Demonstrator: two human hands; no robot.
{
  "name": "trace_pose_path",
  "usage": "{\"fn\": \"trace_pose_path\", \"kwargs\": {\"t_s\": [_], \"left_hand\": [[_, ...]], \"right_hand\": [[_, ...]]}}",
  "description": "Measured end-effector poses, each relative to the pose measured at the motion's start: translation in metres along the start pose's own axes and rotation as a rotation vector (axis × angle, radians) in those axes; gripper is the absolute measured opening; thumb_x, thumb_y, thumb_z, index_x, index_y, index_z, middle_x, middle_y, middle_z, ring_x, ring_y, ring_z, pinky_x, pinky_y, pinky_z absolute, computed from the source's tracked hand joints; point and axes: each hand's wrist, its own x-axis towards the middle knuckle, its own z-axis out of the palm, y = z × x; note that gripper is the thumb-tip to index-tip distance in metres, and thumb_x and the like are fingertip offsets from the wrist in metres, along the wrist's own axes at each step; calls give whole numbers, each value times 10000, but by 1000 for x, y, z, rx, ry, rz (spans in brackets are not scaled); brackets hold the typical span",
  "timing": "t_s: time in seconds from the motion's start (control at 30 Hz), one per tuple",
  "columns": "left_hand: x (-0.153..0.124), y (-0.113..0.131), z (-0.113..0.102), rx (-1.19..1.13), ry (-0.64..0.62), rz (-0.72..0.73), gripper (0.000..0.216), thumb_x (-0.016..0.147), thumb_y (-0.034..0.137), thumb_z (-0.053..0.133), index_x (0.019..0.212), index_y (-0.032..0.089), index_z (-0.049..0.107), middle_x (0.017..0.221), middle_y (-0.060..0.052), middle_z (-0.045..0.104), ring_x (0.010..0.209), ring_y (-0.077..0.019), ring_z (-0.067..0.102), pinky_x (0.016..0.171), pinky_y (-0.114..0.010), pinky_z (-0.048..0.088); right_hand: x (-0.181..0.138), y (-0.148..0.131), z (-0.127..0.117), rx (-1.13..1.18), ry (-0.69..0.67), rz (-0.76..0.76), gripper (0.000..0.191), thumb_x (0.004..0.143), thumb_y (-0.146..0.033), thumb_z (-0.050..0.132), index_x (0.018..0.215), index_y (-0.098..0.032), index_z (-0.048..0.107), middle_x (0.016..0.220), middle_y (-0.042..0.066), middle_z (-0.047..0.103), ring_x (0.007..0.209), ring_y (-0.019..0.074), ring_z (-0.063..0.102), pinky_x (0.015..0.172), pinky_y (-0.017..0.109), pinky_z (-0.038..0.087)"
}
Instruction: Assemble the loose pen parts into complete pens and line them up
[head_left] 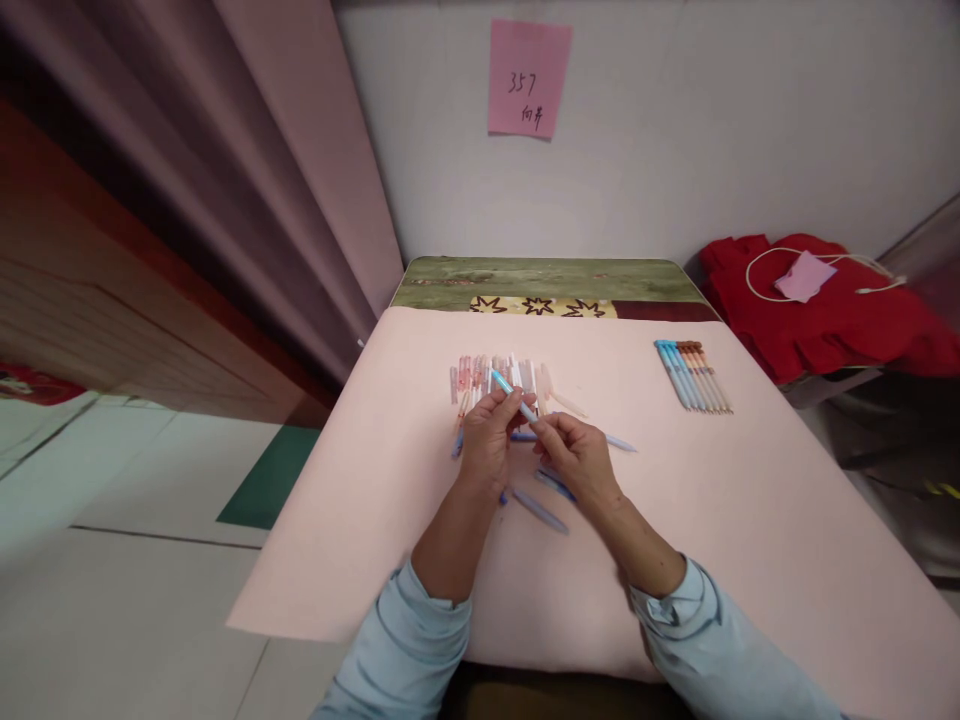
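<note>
Both my hands are on one light blue pen [504, 382], held slantwise above the table. My left hand [489, 428] pinches its middle, with the bright blue end sticking out past the fingers. At the lower end, the fingertips of my right hand [576, 450] are closed on the pen. Just beyond my hands lie several pen parts [480, 372], clear, white and reddish, in a loose bunch partly hidden by the left hand. Nearer to me, a pale blue pen barrel [541, 511] and a darker blue piece [555, 484] lie beneath my wrists.
A row of several pens [691, 378], blue ones beside brown-topped ones, lies at the right on the pink sheet [360, 460]. Red cloth [847, 330] with a white cable sits past the table's right edge. A curtain [300, 130] hangs at the left.
</note>
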Motion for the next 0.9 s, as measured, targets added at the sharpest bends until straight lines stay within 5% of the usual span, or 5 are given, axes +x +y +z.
{"fn": "trace_pose_path", "kwargs": {"t_s": [0.13,0.37,0.6,0.9], "left_hand": [[-3,-1,2,51,-1,1,239,677,316,811,787,129,713,774,-55,729,637,-104,615,606,-217,450],[-3,0,0,83,-57,20,224,689,324,798,778,132,724,755,-58,727,630,-111,614,603,-223,459],[-6,-1,5,136,-8,7,264,651,321,822,787,124,710,773,-69,740,618,-107,617,626,-226,471],[-4,1,5,186,-65,23,324,653,361,820,846,123,716,792,-83,740,611,-124,618,596,-243,473]], "right_hand": [[-1,-1,2,31,81,3,296,776,-464,741,851,-184,680,634,-14,633,515,103,516,479,211,414],[-2,-5,1,123,-4,45,312,824,-485,679,808,-175,660,630,10,648,538,121,568,515,229,468],[0,1,1,54,95,1,309,758,-473,753,805,-182,662,622,-3,638,516,107,532,471,209,428],[-1,-4,-1,74,28,-6,334,818,-515,682,807,-181,671,660,23,671,573,144,593,553,255,485]]}}
